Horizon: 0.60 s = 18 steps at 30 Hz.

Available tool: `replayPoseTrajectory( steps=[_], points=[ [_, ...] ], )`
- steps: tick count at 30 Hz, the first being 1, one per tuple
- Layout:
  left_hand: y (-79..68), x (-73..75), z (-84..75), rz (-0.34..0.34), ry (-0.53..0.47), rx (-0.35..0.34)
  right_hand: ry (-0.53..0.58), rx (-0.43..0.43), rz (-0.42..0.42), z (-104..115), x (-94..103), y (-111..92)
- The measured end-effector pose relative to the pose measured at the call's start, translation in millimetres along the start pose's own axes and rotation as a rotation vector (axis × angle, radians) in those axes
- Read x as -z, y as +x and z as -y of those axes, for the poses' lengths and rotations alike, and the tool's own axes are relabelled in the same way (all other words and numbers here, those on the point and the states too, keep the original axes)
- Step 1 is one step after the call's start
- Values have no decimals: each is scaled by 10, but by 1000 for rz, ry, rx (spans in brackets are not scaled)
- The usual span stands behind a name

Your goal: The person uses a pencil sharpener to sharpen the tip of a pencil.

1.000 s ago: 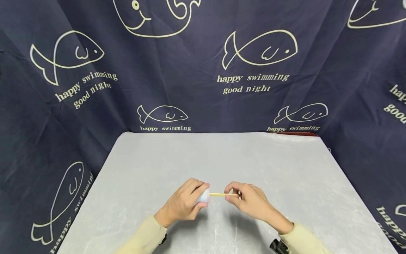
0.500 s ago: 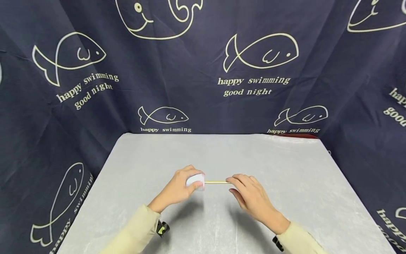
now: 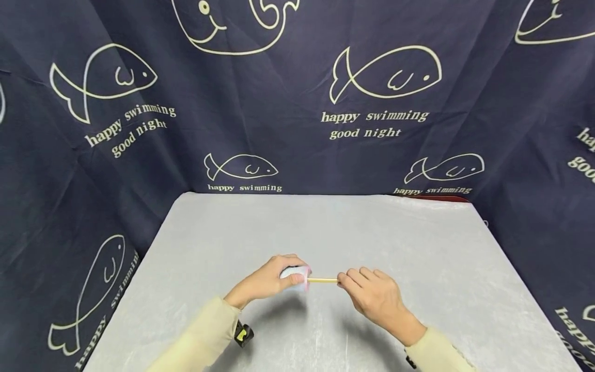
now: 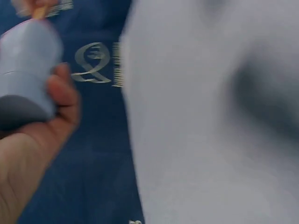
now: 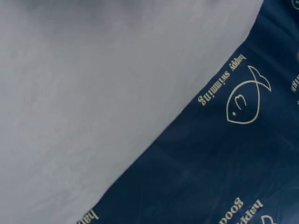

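In the head view my left hand [image 3: 262, 281] grips a light blue pencil sharpener [image 3: 298, 270] with a pink front edge, thumb on the near side and fingers over the far side. A thin yellow pencil [image 3: 322, 280] runs level from the sharpener's front to my right hand [image 3: 375, 295], whose curled fingers hold its other end. Both hands are raised over the table. The left wrist view shows the rounded sharpener [image 4: 30, 58] with a dark grey base, and a short piece of the pencil [image 4: 40, 12] at its top. My right hand is out of the right wrist view's middle.
A pale grey cloth covers the table [image 3: 297, 227]. Dark blue curtains [image 3: 297, 103] with white fish drawings and lettering hang behind it and on both sides. A strip of red [image 3: 437, 198] shows at the table's back right edge.
Both hands moved away from me, then partly back, with sharpener and pencil staying joined. My right fingers loosened, with thumb dropped, and are now curled round the pencil's end again.
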<state>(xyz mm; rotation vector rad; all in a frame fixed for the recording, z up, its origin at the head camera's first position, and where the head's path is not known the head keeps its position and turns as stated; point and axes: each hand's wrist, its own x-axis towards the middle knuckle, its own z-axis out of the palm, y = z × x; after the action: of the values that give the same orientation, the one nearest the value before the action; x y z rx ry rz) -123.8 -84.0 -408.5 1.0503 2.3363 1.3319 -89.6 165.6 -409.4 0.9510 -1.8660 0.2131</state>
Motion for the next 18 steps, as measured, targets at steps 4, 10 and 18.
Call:
replayPoseTrajectory(
  steps=[4, 10, 18],
  points=[
    [-23, -165, 56, -118, 166, -109, 179, -228, 199, 11, 16, -79],
    [-31, -306, 133, -237, 590, -430, 614, -795, 674, -37, 108, -90],
    [-23, -336, 187, -335, 868, -715, 910, -1020, 794, -61, 115, -165]
  ],
)
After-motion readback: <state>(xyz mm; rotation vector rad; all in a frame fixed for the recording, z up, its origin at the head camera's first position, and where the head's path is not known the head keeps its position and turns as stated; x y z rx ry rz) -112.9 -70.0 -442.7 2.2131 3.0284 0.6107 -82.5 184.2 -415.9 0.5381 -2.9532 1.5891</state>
